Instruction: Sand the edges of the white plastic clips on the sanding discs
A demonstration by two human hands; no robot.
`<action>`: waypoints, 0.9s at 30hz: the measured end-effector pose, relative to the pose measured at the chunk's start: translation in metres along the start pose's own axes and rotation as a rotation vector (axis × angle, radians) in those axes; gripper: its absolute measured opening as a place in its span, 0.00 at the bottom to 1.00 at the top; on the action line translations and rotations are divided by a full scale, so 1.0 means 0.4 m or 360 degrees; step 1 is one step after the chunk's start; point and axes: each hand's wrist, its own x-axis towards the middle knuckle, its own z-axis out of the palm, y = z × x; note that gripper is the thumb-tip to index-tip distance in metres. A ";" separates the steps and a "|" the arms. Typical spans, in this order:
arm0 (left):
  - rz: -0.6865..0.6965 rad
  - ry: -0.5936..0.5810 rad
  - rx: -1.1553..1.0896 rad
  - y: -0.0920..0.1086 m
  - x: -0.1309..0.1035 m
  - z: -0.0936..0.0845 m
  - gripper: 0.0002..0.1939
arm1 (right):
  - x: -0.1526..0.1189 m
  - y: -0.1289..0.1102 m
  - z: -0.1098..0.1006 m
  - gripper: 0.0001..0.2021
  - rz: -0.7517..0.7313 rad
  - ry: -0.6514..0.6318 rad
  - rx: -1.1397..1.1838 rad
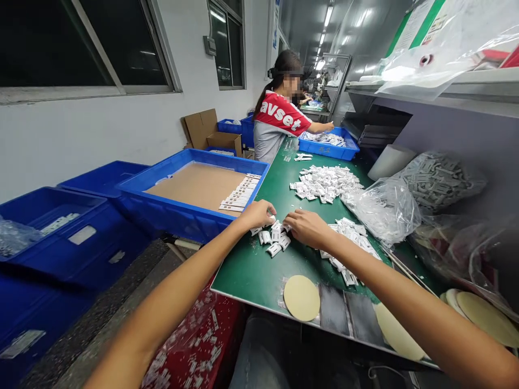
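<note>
My left hand [259, 214] is closed at the near pile's left edge, a small white plastic part showing at its fingertips. Facing it, my right hand [306, 227] has its fingers curled together at the pile's right side; what they pinch is hidden. Below and between both hands lies a small heap of white plastic parts [276, 237] on the green tabletop [243, 273]. Partly behind my right forearm is another heap of white parts [351, 232]. A larger heap [326, 182] spreads farther back.
Left of the table, a blue tray [190, 219] holds a row of white parts [242, 193] on cardboard. Plastic bags [385, 208] line the right side. Round yellowish discs [302, 298] lie at the front edge. Across the table a person [279, 111] reaches into a blue bin [330, 151].
</note>
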 end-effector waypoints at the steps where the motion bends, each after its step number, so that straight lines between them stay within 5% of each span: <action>1: -0.0005 0.0032 -0.0116 0.004 -0.001 -0.001 0.15 | -0.005 0.000 0.001 0.15 0.0016 -0.0006 0.0045; 6: 0.0037 0.0257 -0.0869 0.031 -0.058 -0.028 0.13 | -0.027 -0.006 0.016 0.16 0.0247 0.0102 0.0430; 10: 0.0109 0.0405 -0.1459 0.061 -0.188 -0.024 0.14 | -0.042 -0.026 0.014 0.17 0.0644 0.0393 0.0946; 13: 0.0093 0.0393 -0.1915 0.089 -0.309 0.029 0.16 | -0.082 -0.063 -0.011 0.16 0.0951 0.0624 0.1458; 17: -0.0161 0.0073 -0.2981 0.127 -0.433 0.132 0.16 | -0.216 -0.151 -0.063 0.13 0.1159 0.0759 0.2210; 22: -0.0302 -0.0060 -0.2899 0.169 -0.490 0.216 0.24 | -0.431 -0.260 -0.090 0.13 0.1337 0.0776 0.2841; 27: -0.0310 -0.0110 -0.2501 0.193 -0.505 0.265 0.21 | -0.576 -0.291 -0.070 0.17 0.1510 0.0884 0.3198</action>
